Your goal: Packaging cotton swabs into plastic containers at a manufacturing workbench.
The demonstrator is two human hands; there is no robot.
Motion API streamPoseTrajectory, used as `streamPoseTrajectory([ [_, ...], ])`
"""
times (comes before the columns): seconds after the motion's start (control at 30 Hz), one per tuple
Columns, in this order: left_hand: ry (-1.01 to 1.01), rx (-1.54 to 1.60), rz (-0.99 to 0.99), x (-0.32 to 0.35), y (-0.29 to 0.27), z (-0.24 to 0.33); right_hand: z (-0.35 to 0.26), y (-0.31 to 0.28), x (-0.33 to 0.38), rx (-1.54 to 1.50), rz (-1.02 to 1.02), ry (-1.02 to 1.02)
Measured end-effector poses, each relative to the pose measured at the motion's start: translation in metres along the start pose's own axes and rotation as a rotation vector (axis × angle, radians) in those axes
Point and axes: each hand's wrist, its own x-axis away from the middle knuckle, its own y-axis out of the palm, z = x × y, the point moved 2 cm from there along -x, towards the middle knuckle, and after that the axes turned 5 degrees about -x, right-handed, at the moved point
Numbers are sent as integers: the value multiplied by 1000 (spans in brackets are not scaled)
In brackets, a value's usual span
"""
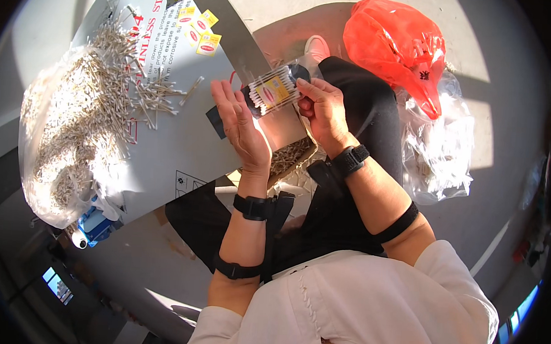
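A flat clear pack of cotton swabs (257, 102) with a yellow label card (277, 89) inside is up off the table, tilted. My right hand (328, 109) pinches its right end between thumb and fingers. At the pack's left end, my left hand (245, 130) stands upright with its fingers stretched out. It is close against the pack, and I cannot tell whether it touches. Left of my hands, a large heap of loose cotton swabs (81, 131) spills from a clear plastic bag (31, 181) onto the grey table top (177, 145).
Several yellow label cards (208, 44) lie at the table's far side. Below its right edge is an open carton (314, 150) with loose swabs. On the floor to the right are a red plastic bag (388, 38) and a clear bag of white things (435, 152). A blue object (95, 223) is at lower left.
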Motion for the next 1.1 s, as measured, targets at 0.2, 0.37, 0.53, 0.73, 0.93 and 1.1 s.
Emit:
streamPoseTrajectory([
  [0.2,-1,195,73,0,12,-7,0,0,-1,5,-52,-4],
  [0.37,7,194,134,0,7,-8,-7,13,-7,47,55,1],
  [0.53,10,187,141,-7,15,-6,4,15,-24,59,86,-42],
  [0.73,1,148,119,-8,15,-8,6,20,-22,22,47,-117],
  [0.93,54,-243,82,-8,21,-3,2,21,-15,121,-50,-188],
  [1.1,97,-185,114,-11,10,-4,-2,24,-8,192,-76,-229],
])
